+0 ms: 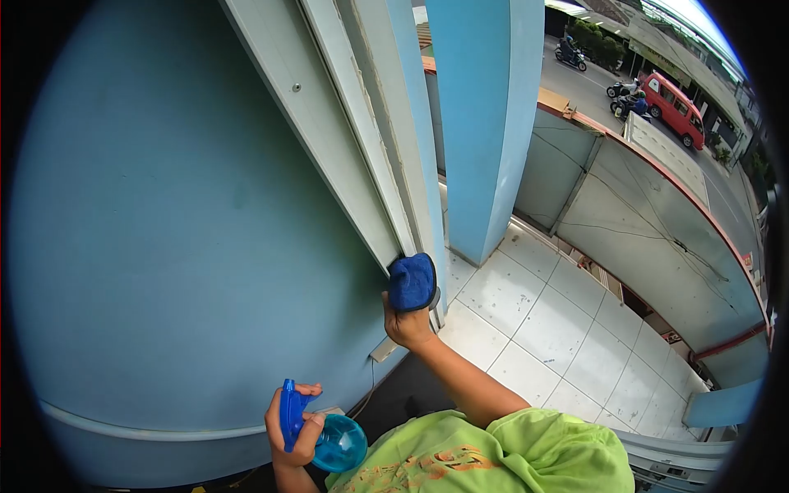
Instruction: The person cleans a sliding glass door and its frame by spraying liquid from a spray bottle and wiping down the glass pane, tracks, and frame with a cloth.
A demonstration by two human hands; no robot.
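Observation:
My left hand (308, 440) is wrapped around the neck of a spray bottle (342, 444) with a blue trigger head and a clear blue, round body, held close to my chest. Up ahead, my right hand (408, 329) grips a dark blue cloth (412, 282) with a black edge. The cloth lies against the white frame (329, 115) that runs along the edge of the blue wall. Some of the right fingers are hidden behind the cloth.
A blue wall (181, 222) fills the left side. Right of the frame stands a light blue pillar (477, 123) on a white tiled floor (526, 320). Beyond a metal barrier (649, 222) runs a road with a red van (674, 108) and several motorbikes.

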